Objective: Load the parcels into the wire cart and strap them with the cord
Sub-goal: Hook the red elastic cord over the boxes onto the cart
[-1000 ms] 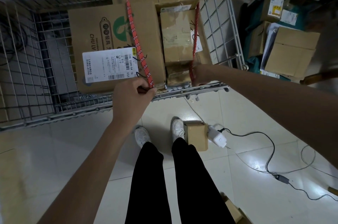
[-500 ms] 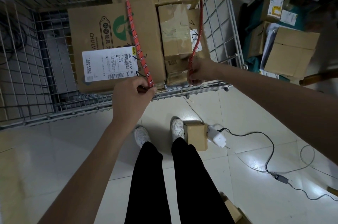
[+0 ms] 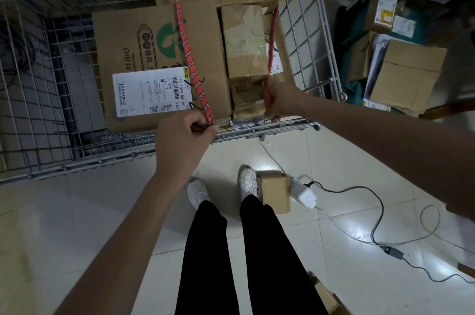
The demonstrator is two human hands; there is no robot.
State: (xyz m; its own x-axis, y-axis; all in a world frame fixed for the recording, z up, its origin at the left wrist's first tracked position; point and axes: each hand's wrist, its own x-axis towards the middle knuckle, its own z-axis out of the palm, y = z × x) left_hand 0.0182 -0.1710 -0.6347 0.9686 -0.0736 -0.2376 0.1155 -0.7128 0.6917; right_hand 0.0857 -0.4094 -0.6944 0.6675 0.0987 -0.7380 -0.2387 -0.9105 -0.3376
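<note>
Several cardboard parcels fill the right part of the wire cart. The big one carries a green logo and a white label. A red cord runs taut over it down to the cart's near rim, where my left hand is closed on its end. A second run of the cord slants over the smaller taped parcels, and my right hand grips its lower end just above the rim.
A small box and a white power adapter with trailing cables lie on the tiled floor by my feet. More parcels are piled to the right of the cart. The cart's left half holds no boxes.
My right hand has slid slightly down and right along the right run of cord near the rim. My left hand stays on the cord's end.
</note>
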